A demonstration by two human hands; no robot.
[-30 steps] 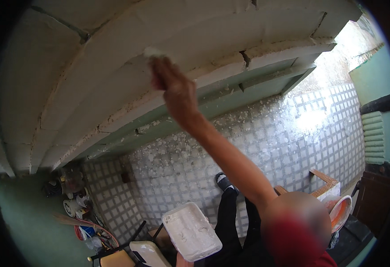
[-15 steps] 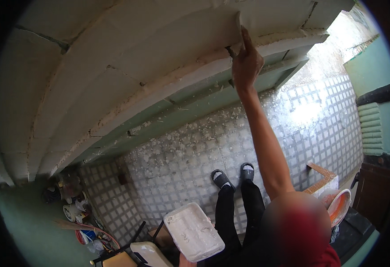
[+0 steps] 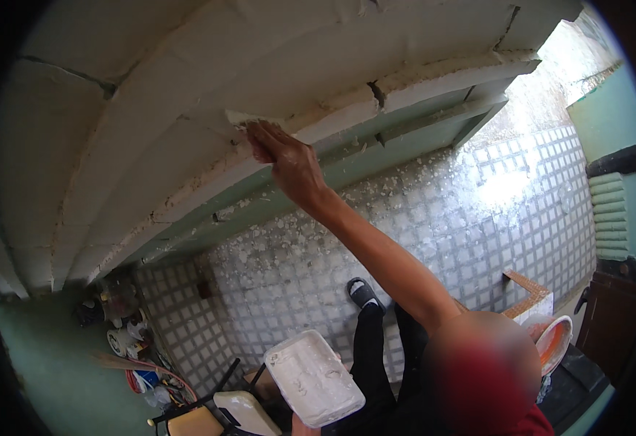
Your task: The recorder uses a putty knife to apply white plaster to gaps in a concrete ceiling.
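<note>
My right hand [image 3: 290,161] reaches up and to the left with its fingers closed on a flat, pale putty scraper [image 3: 238,118]. The scraper's blade lies against the whitish panelled surface [image 3: 180,80], just above its rough-edged ledge; the handle is hidden in my fist. Low in the view, my left hand [image 3: 304,427] supports a white rectangular tray [image 3: 278,361] from below, its fingertips barely showing at the far side. Smeared white putty [image 3: 316,378] covers the tray's bottom. Cracks and rough seams run across the panels.
White splashes dot the tiled floor [image 3: 296,254] around my slippered feet. Chairs [image 3: 241,410] stand beside the tray, and household clutter [image 3: 132,349] lies at the left wall. An orange-lined bucket [image 3: 554,345] sits on a dark surface at the right.
My right hand has swept left along the panel with the scraper, from near the dark gap in the ledge. The tray in my left hand has barely moved.
</note>
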